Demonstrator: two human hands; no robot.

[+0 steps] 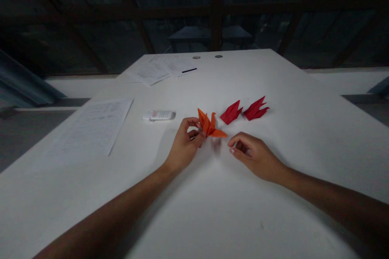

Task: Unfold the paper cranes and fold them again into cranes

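Note:
An orange origami crane point(209, 125) is held just above the table by my left hand point(189, 141), whose thumb and fingers pinch its left side. Its wings are spread, and one points right toward my other hand. My right hand point(255, 154) is a short way to the right of the crane, fingers curled, with a small gap between thumb and index finger and nothing visible in it. Beyond it lie two red origami cranes, a left one point(231, 112) and a right one point(257, 109), both with wings folded up and close together.
A white bottle-shaped object point(159, 115) with printed text lies left of the crane. Written sheets point(94, 125) are at the left, and more papers point(154, 68) with a black strip point(189, 70) lie farther back. Two round table inserts point(219, 56) sit near the far edge, before dark windows.

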